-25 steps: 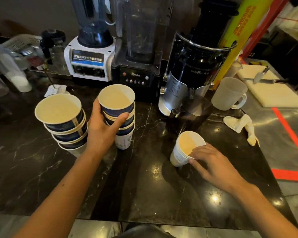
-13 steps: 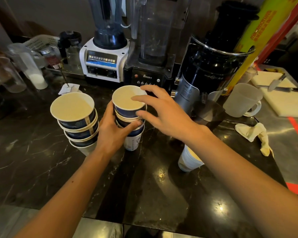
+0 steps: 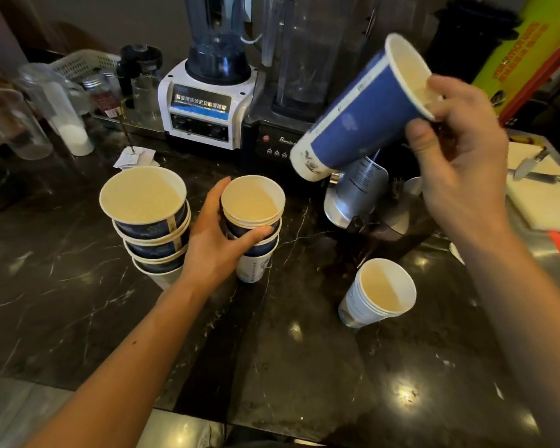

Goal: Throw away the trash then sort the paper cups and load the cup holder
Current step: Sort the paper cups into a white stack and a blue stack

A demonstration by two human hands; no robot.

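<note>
My right hand (image 3: 456, 156) pinches the rim of a tall blue paper cup (image 3: 359, 114), held tilted in the air above the counter. My left hand (image 3: 220, 240) grips a middle stack of blue and white paper cups (image 3: 253, 202) standing on the dark marble counter (image 3: 78, 286). A wider stack of blue cups (image 3: 144, 198) stands just left of that hand. A short stack of white cups (image 3: 382, 292) stands apart at the right, under my right forearm.
Two blenders (image 3: 204, 92) and a black and silver juicer (image 3: 362, 189) line the back. Clear plastic containers (image 3: 59, 108) and a crumpled receipt (image 3: 135, 156) are at the back left. A white cutting board with a knife (image 3: 540, 189) lies at the right.
My right hand has lifted the top blue cup off the middle stack and carried it up and to the right. My left hand keeps its grip on the stack.
</note>
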